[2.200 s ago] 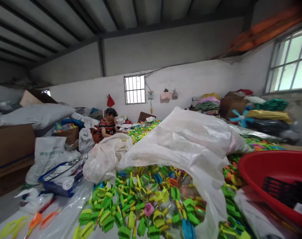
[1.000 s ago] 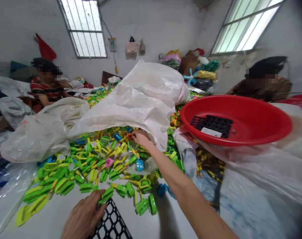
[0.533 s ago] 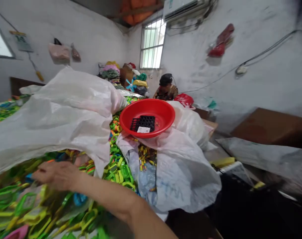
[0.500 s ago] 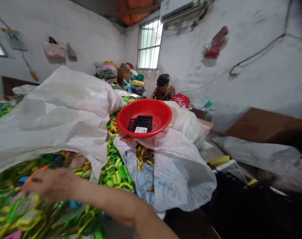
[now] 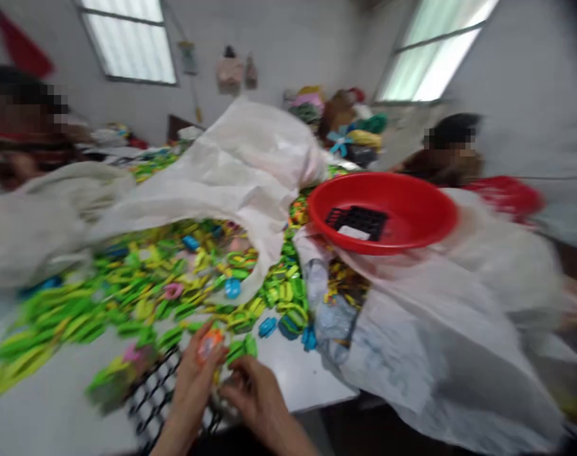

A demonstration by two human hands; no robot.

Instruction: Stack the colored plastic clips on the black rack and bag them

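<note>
My left hand (image 5: 193,373) is closed around a small orange plastic piece (image 5: 211,344), at the table's near edge. Close on its right, my right hand (image 5: 257,389) has its fingers curled together; what they pinch, if anything, is too blurred to make out. Under and beside the left hand lies a black grid tray (image 5: 150,392). Green plastic pieces (image 5: 243,348) lie just beyond the fingers. Behind them spreads a heap of green and yellow plastic pieces (image 5: 145,272), with a few blue and pink ones among them.
A large white sack (image 5: 250,152) covers part of the heap. A red basin (image 5: 412,212) holding another black grid tray (image 5: 368,218) rests on white sacking (image 5: 440,304) at right. One person (image 5: 26,133) sits at far left, another person (image 5: 444,152) behind the basin.
My view has swung left. Earlier one hand reached over the heap, near an orange piece; now both hands are together at the near edge, an orange piece in the left.
</note>
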